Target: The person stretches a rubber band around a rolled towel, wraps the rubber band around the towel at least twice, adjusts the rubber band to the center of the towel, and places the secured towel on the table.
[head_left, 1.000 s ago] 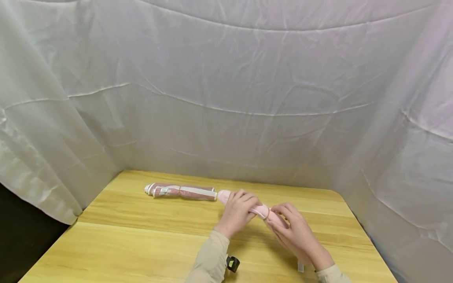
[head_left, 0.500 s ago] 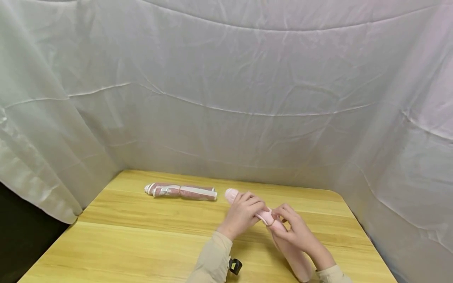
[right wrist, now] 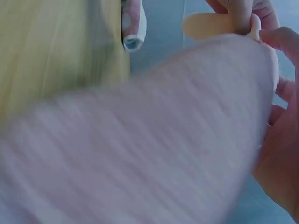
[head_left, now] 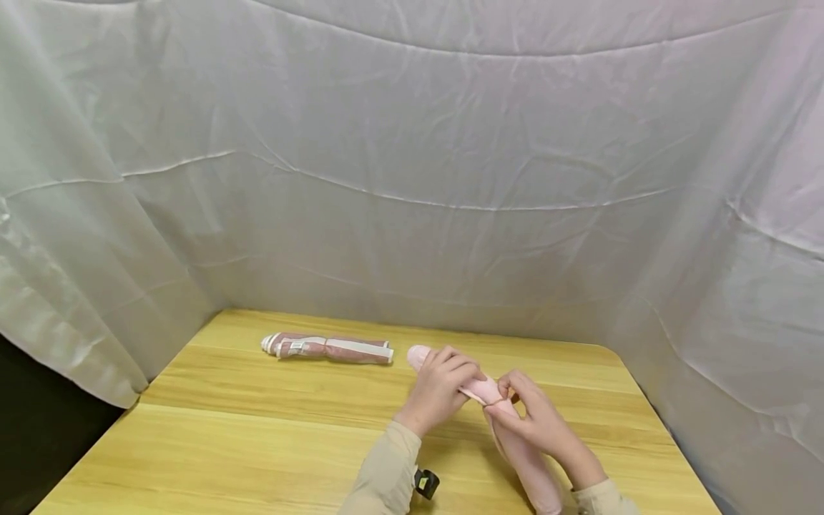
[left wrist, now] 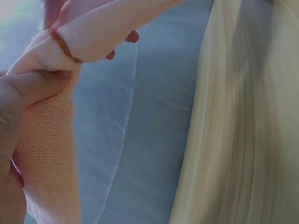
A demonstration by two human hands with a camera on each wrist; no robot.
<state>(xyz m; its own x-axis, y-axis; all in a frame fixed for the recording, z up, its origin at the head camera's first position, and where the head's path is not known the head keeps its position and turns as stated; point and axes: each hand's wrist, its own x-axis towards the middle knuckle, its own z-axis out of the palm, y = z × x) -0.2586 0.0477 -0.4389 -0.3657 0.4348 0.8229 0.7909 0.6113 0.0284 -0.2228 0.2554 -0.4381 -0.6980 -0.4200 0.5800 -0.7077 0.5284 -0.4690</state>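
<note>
A rolled pink towel (head_left: pixel 531 472) is held up over the table, bent near its middle. My left hand (head_left: pixel 438 390) grips its far part, thumb along the terry cloth in the left wrist view. A thin brown rubber band (left wrist: pixel 64 46) circles the roll close by that thumb. At the band, my right hand (head_left: pixel 537 418) holds the roll with thumb and index finger, fingertips right at the band. The towel's near part hangs down beside the right wrist and fills much of the right wrist view, blurred.
Another rolled towel (head_left: pixel 357 350), dusty red with white stripes and banded, lies at the back left of the wooden table (head_left: pixel 225 443). A black device (head_left: pixel 426 484) sits by the left cuff. Pale curtains (head_left: pixel 412 250) enclose the back and sides.
The near part of the pink towel has swung down, bending the roll at the band. My right fingers have closed in on the band; the left hand shifted slightly right.
</note>
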